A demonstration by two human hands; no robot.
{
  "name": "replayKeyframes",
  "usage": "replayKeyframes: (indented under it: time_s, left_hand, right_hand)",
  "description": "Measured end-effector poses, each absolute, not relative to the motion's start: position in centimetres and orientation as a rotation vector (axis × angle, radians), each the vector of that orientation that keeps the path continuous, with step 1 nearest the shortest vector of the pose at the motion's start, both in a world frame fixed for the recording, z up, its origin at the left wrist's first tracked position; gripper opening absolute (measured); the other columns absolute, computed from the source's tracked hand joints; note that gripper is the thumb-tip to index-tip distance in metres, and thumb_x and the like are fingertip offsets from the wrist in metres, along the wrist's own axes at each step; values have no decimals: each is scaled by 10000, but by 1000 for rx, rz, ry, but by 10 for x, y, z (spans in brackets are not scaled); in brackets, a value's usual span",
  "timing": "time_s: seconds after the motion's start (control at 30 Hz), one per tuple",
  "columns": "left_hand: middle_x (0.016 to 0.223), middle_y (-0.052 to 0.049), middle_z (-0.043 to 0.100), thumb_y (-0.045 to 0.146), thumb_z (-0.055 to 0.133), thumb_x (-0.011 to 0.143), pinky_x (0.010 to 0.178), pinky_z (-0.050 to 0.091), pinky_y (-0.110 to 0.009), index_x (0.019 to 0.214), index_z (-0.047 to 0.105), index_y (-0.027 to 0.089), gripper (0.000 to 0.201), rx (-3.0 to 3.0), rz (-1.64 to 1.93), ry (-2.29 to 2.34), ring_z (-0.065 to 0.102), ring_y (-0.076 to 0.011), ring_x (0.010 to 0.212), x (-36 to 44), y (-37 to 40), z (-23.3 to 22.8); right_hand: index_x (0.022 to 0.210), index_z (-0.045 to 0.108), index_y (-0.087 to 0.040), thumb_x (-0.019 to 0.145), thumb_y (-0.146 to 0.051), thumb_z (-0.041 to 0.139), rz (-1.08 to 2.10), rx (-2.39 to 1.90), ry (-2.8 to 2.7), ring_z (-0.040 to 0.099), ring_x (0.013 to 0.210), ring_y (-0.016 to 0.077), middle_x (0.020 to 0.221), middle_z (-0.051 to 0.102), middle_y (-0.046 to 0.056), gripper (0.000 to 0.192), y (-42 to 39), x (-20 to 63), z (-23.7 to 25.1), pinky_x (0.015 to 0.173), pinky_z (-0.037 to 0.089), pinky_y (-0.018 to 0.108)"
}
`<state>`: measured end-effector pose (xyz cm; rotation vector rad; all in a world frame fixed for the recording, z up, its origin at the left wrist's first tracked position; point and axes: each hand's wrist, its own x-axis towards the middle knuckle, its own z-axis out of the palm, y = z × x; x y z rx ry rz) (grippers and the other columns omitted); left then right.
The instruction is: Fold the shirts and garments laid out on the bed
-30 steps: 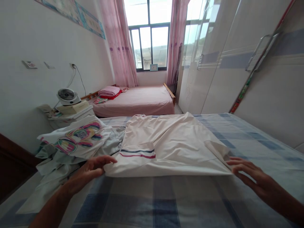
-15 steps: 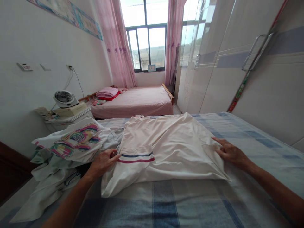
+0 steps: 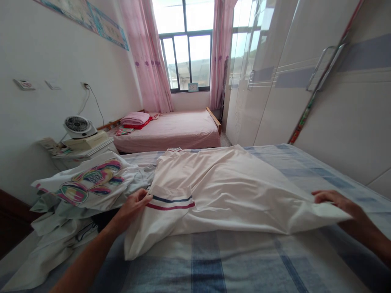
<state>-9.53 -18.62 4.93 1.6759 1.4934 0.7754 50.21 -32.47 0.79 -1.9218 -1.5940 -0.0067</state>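
Note:
A cream-white shirt (image 3: 220,191) lies spread on the blue checked bedsheet (image 3: 232,264). Its sleeve cuff carries a navy and a red stripe (image 3: 169,202). My left hand (image 3: 132,205) pinches the shirt's edge right beside that striped cuff. My right hand (image 3: 336,201) grips the shirt's far right corner, which is pulled out to a point toward the right.
A heap of pale clothes with a colourful printed shirt (image 3: 88,181) lies to the left. A small fan (image 3: 76,126) sits on a bedside stand. A pink bed (image 3: 171,132) stands under the window. A white wardrobe (image 3: 305,81) lines the right wall.
My right hand has taken the shirt's right flap and drawn it out to the right. My left hand has moved up from the hem to the striped cuff.

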Motion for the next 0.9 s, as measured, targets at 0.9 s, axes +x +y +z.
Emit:
replayKeyframes:
  time_s: [0.9]
  left_hand:
    - [1143, -83, 636, 495, 539, 810, 911, 461, -368, 1009, 671, 241, 348, 2551, 710, 1495, 598, -269, 1045, -92, -226, 36]
  right_hand:
    - [923, 697, -229, 825, -574, 340, -44, -2520, -1642, 593, 995, 346, 1010, 676, 121, 506, -327, 418, 22, 778, 442, 525]
